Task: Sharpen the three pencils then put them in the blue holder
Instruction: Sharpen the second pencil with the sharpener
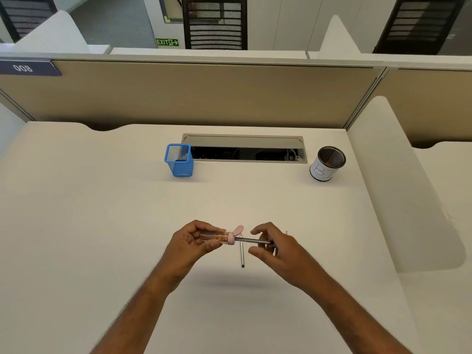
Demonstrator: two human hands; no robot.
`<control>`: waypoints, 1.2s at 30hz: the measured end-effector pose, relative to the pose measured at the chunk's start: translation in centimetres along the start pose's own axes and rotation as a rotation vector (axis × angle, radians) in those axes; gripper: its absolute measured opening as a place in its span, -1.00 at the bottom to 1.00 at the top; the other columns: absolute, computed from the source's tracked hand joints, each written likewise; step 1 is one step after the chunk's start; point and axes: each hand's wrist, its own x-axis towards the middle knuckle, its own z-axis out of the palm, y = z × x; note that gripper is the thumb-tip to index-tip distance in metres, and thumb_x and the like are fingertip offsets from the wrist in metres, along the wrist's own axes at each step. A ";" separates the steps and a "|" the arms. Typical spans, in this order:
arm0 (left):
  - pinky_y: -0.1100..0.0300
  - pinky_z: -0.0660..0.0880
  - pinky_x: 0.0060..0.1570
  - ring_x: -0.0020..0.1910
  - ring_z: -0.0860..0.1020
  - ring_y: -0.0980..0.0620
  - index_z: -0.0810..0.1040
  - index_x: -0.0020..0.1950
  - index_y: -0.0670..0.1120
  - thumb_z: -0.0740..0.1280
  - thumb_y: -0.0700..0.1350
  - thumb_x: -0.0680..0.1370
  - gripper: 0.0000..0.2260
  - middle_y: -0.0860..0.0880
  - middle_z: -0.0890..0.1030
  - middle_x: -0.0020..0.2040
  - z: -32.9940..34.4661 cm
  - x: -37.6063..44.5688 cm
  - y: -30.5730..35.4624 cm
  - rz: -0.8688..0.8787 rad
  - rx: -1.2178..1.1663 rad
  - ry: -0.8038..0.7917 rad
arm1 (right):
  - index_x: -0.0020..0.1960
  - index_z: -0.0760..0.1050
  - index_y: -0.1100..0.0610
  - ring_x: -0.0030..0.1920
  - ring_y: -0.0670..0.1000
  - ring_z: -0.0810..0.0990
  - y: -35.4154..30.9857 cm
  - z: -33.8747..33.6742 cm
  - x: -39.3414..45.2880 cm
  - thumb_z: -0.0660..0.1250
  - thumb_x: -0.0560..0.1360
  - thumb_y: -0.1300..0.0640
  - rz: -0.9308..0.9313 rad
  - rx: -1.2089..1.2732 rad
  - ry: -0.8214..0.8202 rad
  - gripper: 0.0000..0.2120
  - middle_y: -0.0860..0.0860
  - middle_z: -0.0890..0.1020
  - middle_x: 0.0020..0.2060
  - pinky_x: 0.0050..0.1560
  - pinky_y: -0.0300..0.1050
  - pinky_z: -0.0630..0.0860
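White desk (pixel 102 200), one blue holder (pixel 179 160), left hand (pixel 190 240) grip pinching sharpener (pixel 219 237), right hand (pixel 272 247) grip pinching one pencil (pixel 252 240), second pencil (pixel 242 255) lying below.

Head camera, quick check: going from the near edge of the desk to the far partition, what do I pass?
Hands with sharpener and pencil → blue holder and black mesh cup, about level → cable tray → partition.

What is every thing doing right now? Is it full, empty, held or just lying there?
Blue holder: upright, looks empty.
Black mesh cup: upright, contents unclear.
Sharpener: held in left hand, shavings inside, lid flipped open.
Pencil: pushed into sharpener, held by right hand.
Second pencil: lying on desk.
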 end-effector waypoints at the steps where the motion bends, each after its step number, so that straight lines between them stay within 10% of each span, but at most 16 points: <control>1: 0.17 0.68 0.17 0.21 0.76 -0.14 0.62 0.16 -0.22 0.56 -0.31 0.51 -0.74 -0.17 0.81 0.15 0.0 0.0 0.1 -0.001 -0.004 0.001 | 0.19 0.48 -0.14 -0.17 -0.13 0.53 0.0 0.1 -0.1 0.34 0.66 -0.10 -0.023 -0.049 0.026 -0.86 -0.17 0.58 -0.10 -0.16 -0.31 0.43; 8: 0.09 0.68 0.24 0.19 0.77 -0.14 0.62 0.16 -0.23 0.57 -0.29 0.50 -0.73 -0.18 0.81 0.14 0.1 0.0 0.0 -0.011 0.005 -0.030 | 0.03 0.55 -0.08 -0.28 -0.05 0.65 0.6 1.0 -0.5 0.31 0.69 -0.03 -0.064 -0.085 0.124 -0.92 -0.11 0.63 -0.24 -0.20 -0.11 0.56; 15: 0.16 0.68 0.19 0.20 0.77 -0.11 0.62 0.16 -0.25 0.51 -0.39 0.56 -0.78 -0.15 0.80 0.18 -0.2 -0.1 0.1 -0.006 0.084 -0.085 | -0.16 0.58 0.18 -0.60 0.05 0.47 0.1 0.2 0.2 0.18 0.76 -0.03 0.175 0.327 -0.105 -0.56 0.06 0.47 -0.54 -0.39 -0.24 0.38; 36: -0.05 0.60 0.35 0.29 0.73 -0.20 0.61 0.20 -0.26 0.52 -0.34 0.55 -0.75 -0.19 0.79 0.21 -2.4 0.1 -1.1 0.003 -0.004 0.074 | 0.04 0.51 0.09 -0.36 0.04 0.58 2.3 0.4 -0.9 0.20 0.75 0.10 0.148 0.319 0.030 -0.83 0.05 0.65 -0.35 -0.31 -0.41 0.37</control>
